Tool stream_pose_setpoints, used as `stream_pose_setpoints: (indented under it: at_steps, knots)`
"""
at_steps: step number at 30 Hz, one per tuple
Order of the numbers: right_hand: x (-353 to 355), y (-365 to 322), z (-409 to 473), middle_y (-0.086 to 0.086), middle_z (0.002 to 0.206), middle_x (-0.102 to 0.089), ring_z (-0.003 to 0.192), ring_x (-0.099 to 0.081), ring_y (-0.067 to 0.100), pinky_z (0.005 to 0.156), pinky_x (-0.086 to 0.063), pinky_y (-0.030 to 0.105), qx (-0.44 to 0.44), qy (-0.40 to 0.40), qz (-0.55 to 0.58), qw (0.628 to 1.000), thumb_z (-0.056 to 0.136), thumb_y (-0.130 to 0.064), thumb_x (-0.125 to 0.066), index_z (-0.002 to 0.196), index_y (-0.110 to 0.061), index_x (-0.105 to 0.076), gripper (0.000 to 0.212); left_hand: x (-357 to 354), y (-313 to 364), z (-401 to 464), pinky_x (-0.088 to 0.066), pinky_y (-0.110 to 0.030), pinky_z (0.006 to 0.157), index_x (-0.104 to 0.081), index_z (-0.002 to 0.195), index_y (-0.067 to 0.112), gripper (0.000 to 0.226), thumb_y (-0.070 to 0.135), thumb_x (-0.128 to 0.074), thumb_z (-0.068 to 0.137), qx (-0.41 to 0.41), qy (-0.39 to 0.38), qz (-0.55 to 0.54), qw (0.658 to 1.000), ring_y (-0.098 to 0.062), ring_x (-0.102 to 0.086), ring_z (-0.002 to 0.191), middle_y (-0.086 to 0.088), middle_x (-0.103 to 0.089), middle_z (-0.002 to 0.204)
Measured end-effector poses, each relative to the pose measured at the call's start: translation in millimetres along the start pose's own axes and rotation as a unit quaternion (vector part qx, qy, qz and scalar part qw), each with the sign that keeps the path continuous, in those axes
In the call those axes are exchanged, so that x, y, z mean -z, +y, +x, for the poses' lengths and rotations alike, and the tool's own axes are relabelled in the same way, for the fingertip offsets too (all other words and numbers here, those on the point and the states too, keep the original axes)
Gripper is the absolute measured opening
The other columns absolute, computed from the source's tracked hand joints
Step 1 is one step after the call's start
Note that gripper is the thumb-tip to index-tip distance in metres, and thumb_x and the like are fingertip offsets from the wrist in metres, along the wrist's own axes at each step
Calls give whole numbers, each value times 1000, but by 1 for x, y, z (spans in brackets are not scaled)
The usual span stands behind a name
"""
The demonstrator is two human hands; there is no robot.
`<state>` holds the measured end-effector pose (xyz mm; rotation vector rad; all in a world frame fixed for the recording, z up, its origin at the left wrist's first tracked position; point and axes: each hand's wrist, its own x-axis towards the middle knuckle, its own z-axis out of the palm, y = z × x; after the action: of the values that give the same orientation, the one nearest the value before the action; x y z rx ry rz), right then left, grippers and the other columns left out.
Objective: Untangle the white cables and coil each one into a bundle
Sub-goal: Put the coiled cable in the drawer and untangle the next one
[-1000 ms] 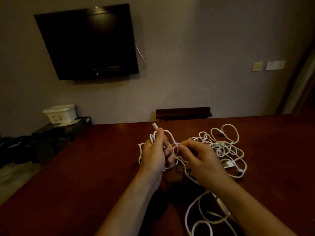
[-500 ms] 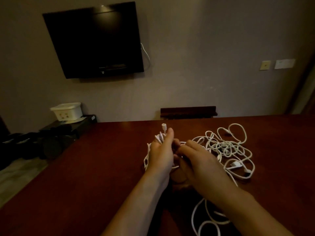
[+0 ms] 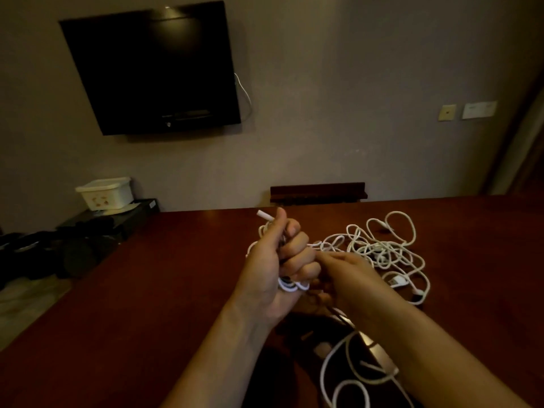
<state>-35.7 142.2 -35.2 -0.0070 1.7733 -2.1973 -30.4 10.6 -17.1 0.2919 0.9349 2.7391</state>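
2 hands met: left hand (image 3: 275,260) clenched a coil (image 3: 290,285), right hand (image 3: 350,278) gripped cable, I judged; tangle (image 3: 382,248) lay at 2 o'clock, nearer right.

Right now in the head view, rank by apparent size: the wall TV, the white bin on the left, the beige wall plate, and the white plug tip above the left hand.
Largest to smallest as they appear:
1. wall TV
2. white bin
3. beige wall plate
4. white plug tip, though it sits nearer the camera, so its rank against the plate is unsure.
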Motion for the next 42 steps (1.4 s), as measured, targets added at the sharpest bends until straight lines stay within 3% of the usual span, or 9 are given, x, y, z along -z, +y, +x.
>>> stream_pose_setpoints:
  at_steps: [5,8,13,19,22,27,31,37,42]
  knots:
    - [2,2,-2,23,107,-76,99,-74,36,87,-56,48,42,-17,12,999,101,3,-54,127,-20,-70,37,-5,-5,-3,-24,-21,44,-53,76,15,42,44,-45,105,29,-52,-1,998,-9,-18,45,5,-26,55]
    - [2,-6,-4,6,103,-80,98,-77,22,87,-61,42,148,79,-1,986,99,-10,-66,133,-23,-58,38,-2,0,2,-22,-23,44,-49,75,16,37,43,-51,101,-27,52,47,997,-9,-19,43,4,-25,56]
    - [9,-12,-9,4,107,-80,102,-77,16,89,-54,37,187,75,72,977,75,-25,-76,129,-18,-56,58,9,-11,10,-32,-25,47,-50,74,18,40,38,-52,109,-163,248,340,892,-9,-34,48,6,-38,54]
    - [16,-15,-8,6,116,-78,98,-77,19,80,-55,35,219,80,128,964,99,-12,-62,126,-19,-60,27,16,-18,5,-46,-41,57,-58,75,21,39,42,-51,107,-246,175,549,779,-17,-52,57,4,-56,63]
    - [16,-14,-9,-1,118,-78,104,-76,20,77,-59,32,263,68,72,960,107,-6,-51,128,-20,-63,28,10,-21,-4,-50,-24,57,-70,92,30,24,37,-53,108,-247,80,637,726,-9,-65,72,7,-69,81]
    - [18,-4,-3,-8,113,-77,106,-74,7,84,-64,28,329,147,-116,926,102,-9,-61,125,-29,-68,31,14,-18,-1,-44,-24,58,-70,85,17,27,31,-60,106,-171,33,629,757,-6,-55,63,1,-64,73]
    - [22,2,3,-10,112,-69,96,-72,4,75,-64,28,335,204,-220,893,98,-19,-69,138,-34,-54,45,9,-13,-1,-48,-41,57,-72,88,13,30,34,-60,106,-179,101,538,817,-17,-62,62,-9,-65,71]
    - [16,27,16,-25,143,-51,123,-59,-1,96,-59,28,260,4,-354,899,93,-28,-75,150,-57,-32,78,-5,-9,-5,-38,-11,44,-72,72,20,40,28,-54,106,-149,67,360,918,0,-46,40,12,-46,50]
    - [14,32,25,-9,107,-74,92,-72,5,82,-63,42,274,96,-357,888,101,-39,-61,141,-46,-46,44,-13,-7,-2,-26,-20,43,-75,69,21,34,38,-62,95,-125,45,298,945,-7,-31,44,2,-36,56]
